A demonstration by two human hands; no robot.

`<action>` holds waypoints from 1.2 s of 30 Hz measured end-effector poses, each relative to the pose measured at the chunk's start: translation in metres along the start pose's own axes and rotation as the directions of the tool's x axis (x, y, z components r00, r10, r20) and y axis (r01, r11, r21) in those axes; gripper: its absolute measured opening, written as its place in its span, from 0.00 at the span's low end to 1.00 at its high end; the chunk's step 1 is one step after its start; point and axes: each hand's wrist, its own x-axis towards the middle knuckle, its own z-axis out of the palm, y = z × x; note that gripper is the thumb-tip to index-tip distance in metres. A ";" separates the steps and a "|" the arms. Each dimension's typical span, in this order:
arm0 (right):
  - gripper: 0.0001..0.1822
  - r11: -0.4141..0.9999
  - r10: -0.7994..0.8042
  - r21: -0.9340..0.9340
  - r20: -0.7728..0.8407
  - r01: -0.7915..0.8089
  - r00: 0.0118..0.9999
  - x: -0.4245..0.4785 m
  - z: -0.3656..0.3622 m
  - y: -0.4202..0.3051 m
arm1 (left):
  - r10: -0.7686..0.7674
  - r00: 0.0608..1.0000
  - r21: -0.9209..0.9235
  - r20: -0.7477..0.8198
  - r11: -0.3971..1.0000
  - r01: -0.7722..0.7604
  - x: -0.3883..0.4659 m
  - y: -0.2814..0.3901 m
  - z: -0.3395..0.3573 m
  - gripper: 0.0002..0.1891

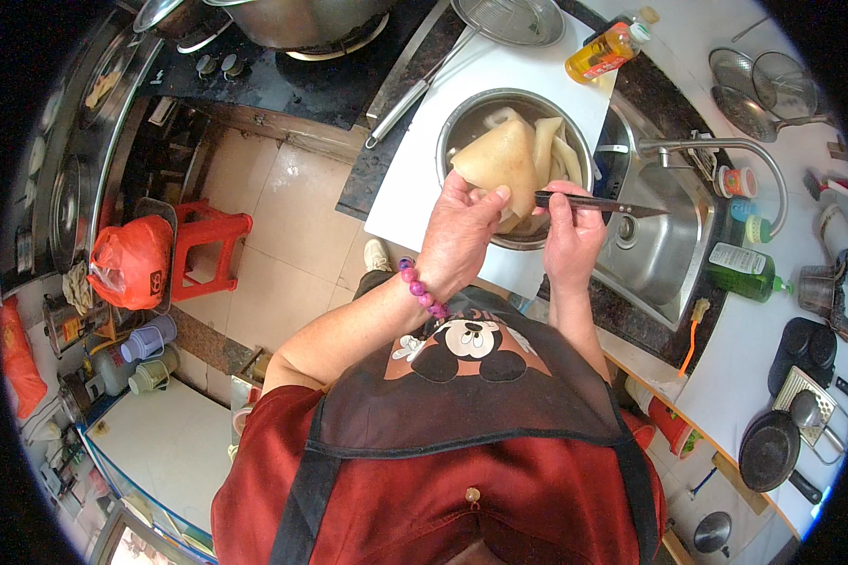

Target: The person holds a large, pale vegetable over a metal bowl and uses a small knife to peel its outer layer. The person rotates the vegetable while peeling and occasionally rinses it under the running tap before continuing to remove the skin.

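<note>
My left hand [466,222], with a pink and purple bead bracelet on its wrist, pinches the near edge of a broad, pale yellow sheet of food [498,152] that looks like pork skin. My right hand [572,229] grips a small knife [593,203] close beside it, the tip pointing right, towards the sink. Under the sheet is a round metal basin [446,131] holding liquid and more pale folded strips [564,157]. My fingers cover part of the sheet's lower edge and part of the knife.
The basin stands on a white board [396,205]. A long-handled wire strainer [509,21] and an oil bottle [604,53] lie beyond it. To the right are a steel sink [654,247] and a curved faucet [735,145]. A gas stove [275,88] with pots is at upper left.
</note>
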 end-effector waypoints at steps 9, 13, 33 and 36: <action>0.09 0.854 -0.339 -0.376 0.120 0.359 0.933 -0.006 0.000 0.002 | -0.013 0.999 -0.026 -0.031 1.000 0.012 -0.003 0.003 0.007 0.18; 0.08 0.820 -0.382 -0.403 0.142 0.406 0.913 -0.006 0.002 0.001 | 0.017 1.000 0.015 -0.023 1.000 -0.016 -0.002 -0.001 0.002 0.17; 0.08 0.999 0.004 0.049 0.013 -0.005 1.000 -0.004 0.000 0.008 | -0.001 1.000 -0.005 -0.008 1.000 0.001 -0.002 0.002 -0.001 0.17; 0.08 0.999 -0.001 0.051 0.010 0.000 1.000 -0.003 0.001 0.006 | -0.007 1.000 -0.004 -0.024 1.000 0.007 -0.002 0.003 0.001 0.17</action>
